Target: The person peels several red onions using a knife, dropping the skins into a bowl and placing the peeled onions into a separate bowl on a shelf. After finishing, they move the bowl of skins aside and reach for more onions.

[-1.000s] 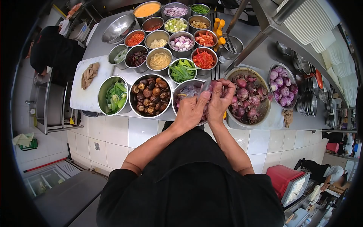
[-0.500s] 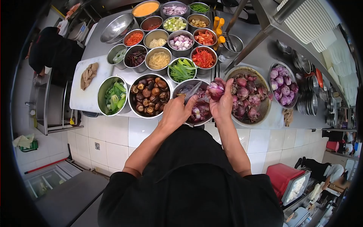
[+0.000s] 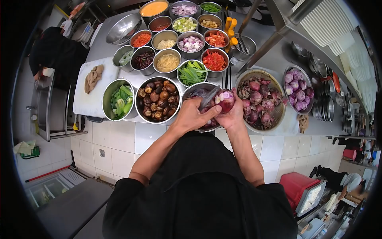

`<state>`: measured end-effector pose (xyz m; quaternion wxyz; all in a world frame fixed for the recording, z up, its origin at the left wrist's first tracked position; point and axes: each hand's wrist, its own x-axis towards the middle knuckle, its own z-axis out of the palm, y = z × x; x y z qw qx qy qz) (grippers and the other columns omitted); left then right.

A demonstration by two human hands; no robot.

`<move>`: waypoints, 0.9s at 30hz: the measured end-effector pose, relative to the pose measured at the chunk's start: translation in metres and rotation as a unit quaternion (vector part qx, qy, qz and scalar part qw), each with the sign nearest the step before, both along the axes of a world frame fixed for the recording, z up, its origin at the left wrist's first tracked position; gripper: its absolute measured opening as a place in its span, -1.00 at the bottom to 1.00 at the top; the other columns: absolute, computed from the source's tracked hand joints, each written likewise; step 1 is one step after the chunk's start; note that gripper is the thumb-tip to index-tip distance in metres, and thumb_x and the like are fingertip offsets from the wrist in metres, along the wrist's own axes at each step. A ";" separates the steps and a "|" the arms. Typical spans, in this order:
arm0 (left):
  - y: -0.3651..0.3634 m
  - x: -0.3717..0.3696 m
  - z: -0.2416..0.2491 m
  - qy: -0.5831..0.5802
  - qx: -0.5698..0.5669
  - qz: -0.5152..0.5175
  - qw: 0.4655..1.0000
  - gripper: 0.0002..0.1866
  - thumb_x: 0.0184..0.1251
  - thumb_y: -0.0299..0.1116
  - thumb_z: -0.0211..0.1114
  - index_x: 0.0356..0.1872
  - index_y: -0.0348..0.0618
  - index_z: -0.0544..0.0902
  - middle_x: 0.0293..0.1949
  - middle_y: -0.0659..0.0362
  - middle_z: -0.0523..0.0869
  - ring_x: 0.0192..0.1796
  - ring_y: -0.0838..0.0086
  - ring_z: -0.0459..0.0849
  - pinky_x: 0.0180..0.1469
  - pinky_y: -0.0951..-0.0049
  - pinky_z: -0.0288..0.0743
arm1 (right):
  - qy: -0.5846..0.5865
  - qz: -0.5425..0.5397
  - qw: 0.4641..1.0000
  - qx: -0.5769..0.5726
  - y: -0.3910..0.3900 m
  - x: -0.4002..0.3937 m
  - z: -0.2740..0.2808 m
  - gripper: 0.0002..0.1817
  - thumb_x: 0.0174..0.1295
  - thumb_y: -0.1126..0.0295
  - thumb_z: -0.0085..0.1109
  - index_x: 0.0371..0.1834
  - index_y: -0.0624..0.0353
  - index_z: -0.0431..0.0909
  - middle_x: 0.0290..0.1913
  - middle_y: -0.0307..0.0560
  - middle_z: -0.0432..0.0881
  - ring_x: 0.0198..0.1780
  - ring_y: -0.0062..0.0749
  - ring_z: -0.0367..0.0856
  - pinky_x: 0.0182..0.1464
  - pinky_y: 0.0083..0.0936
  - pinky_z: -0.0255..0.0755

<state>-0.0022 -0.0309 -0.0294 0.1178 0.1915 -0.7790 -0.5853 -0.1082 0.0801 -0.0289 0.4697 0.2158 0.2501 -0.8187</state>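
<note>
My left hand (image 3: 191, 116) is closed on a knife (image 3: 209, 98), whose blade points up and right against a red onion (image 3: 225, 100). The onion, partly pale on top, is held by my right hand (image 3: 234, 115), fingers wrapped round its right side. Both hands are over a steel bowl (image 3: 187, 95) of onion pieces or skins, partly hidden by them. To the right stands a colander (image 3: 281, 115) of unpeeled red onions (image 3: 256, 97). Left of the bowl is a pot of brown mushrooms (image 3: 155, 97).
Beyond are steel pots of cut vegetables (image 3: 190, 44) and yellow-capped bottles (image 3: 230, 30). A bowl of peeled onions (image 3: 298, 89) is at right, under a shelf post (image 3: 258, 49). A white board (image 3: 81, 101) bears a brown cloth (image 3: 93, 79). Another person (image 3: 53, 53) stands far left.
My left hand has moved right and the knife blade now meets the onion. My right hand and the onion have shifted slightly, with the hand turned more around it.
</note>
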 end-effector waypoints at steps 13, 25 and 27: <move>0.007 -0.007 0.012 -0.012 -0.039 -0.009 0.999 -0.46 0.14 0.13 0.41 -0.33 -0.29 0.75 -0.62 0.03 0.68 -0.52 0.39 0.67 -0.40 0.35 0.52 | 0.035 0.031 0.999 -0.014 -0.005 0.001 -0.021 -0.35 0.47 -0.15 -0.38 -0.05 0.24 0.52 -0.16 0.02 0.59 -0.07 -0.16 0.55 0.04 -0.14 0.45; 0.002 -0.007 0.011 -0.026 -0.013 -0.011 1.000 -0.40 0.33 0.17 0.26 -0.43 -0.33 0.71 -0.73 0.14 0.53 -0.60 0.61 0.43 -0.55 0.42 0.34 | 0.158 0.001 0.987 0.023 -0.017 0.006 -0.019 -0.46 0.52 -0.02 -0.28 -0.15 0.29 0.50 -0.27 -0.02 0.56 -0.17 -0.31 0.54 -0.05 -0.42 0.43; 0.004 -0.009 0.012 0.005 0.000 0.006 1.000 -0.33 0.31 0.21 0.24 -0.56 -0.35 0.68 -0.82 0.06 0.49 -0.70 0.52 0.49 -0.62 0.36 0.34 | 0.163 -0.012 0.986 0.041 -0.018 0.007 -0.015 -0.47 0.51 -0.03 -0.26 -0.16 0.28 0.50 -0.28 -0.04 0.56 -0.19 -0.34 0.54 -0.06 -0.43 0.43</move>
